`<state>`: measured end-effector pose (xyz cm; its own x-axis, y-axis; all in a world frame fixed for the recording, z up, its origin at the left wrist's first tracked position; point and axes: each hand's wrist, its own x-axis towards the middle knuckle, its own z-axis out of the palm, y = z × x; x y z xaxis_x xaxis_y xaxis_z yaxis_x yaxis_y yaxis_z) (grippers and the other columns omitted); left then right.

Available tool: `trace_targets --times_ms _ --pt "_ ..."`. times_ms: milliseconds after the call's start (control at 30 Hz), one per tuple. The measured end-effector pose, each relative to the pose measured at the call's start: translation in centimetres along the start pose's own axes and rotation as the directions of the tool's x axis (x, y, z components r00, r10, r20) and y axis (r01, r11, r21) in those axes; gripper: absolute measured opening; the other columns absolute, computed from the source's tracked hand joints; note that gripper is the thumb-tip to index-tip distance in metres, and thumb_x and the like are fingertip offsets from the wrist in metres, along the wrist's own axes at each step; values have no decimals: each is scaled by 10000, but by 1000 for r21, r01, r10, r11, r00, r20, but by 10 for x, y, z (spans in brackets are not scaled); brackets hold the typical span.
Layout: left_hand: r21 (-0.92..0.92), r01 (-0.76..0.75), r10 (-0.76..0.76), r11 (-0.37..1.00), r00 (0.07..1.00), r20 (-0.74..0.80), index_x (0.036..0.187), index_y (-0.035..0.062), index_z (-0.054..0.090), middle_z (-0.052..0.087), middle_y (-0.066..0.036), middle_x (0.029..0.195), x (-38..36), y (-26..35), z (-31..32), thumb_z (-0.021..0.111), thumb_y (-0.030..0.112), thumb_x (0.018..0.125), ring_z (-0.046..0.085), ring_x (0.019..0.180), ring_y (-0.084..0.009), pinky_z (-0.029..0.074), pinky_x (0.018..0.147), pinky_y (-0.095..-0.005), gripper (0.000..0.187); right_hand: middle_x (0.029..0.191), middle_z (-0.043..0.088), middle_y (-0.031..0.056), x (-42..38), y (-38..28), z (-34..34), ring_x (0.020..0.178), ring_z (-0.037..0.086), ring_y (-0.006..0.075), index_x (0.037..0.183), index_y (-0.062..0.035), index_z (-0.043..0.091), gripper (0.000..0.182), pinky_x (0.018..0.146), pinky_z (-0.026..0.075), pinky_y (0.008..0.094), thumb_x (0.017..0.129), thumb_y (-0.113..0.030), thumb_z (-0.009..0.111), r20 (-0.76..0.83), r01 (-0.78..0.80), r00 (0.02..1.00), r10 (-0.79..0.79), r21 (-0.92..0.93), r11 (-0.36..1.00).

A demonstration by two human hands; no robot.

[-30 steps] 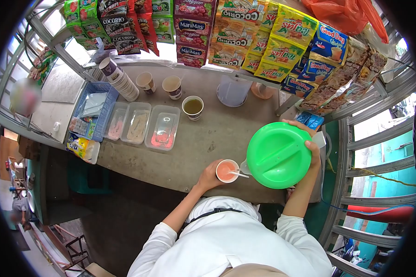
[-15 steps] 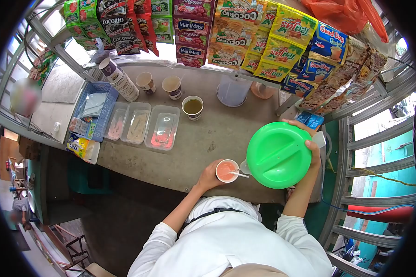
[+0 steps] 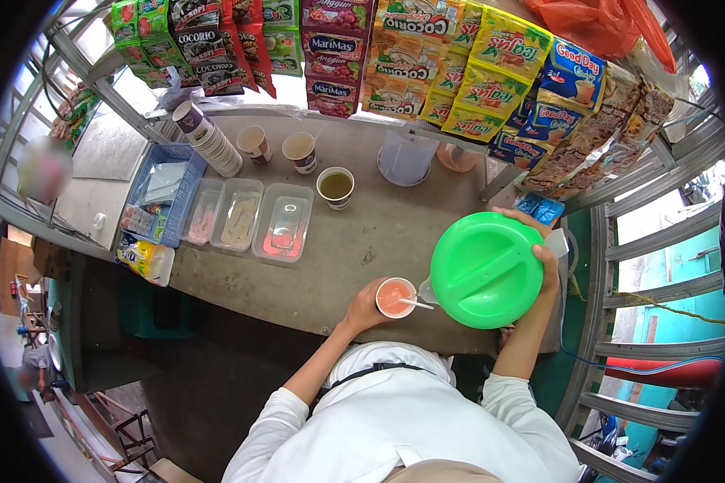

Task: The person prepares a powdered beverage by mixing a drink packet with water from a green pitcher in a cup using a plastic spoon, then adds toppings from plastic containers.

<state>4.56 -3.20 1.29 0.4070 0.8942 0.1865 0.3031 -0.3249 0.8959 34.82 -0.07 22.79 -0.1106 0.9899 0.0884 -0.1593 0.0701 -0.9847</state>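
The left hand (image 3: 366, 307) is closed around the side of a paper cup (image 3: 396, 298) containing pink drink; the rim is unobstructed, and the grip probably serves to steady the cup upright. A white stirrer (image 3: 416, 303) projects over the rim, away from the left palm, presumably for clearance from the fingers. Whether the cup base bears on the table (image 3: 338, 266) cannot be determined.

The right hand (image 3: 549, 262) is spread wide over the far side of a pitcher, gripping near the edge of its green lid (image 3: 487, 271). The pitcher is to the right of the left hand. Its clear spout (image 3: 426, 291) points towards that hand, just beside the cup rim; contact cannot be confirmed. This opposed grip appears to control the spout direction.

Forward of the left hand, a cup of green drink (image 3: 336, 187) stands apart. Farther left of it are three plastic food containers (image 3: 283, 223), open side up, apparently arranged in a row for reach.
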Motion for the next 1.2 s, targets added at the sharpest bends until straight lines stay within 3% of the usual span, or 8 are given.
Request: trace_targets --times_ms 1200 --pt "23 -19 20 1000 1000 -9 1179 37 564 622 -154 1138 0 -1 1 850 194 623 617 1029 -324 515 871 -386 644 1236 574 238 -1 -3 6 1083 600 279 1229 105 533 813 946 449 351 650 -464 588 -25 3 1000 -4 -43 999"
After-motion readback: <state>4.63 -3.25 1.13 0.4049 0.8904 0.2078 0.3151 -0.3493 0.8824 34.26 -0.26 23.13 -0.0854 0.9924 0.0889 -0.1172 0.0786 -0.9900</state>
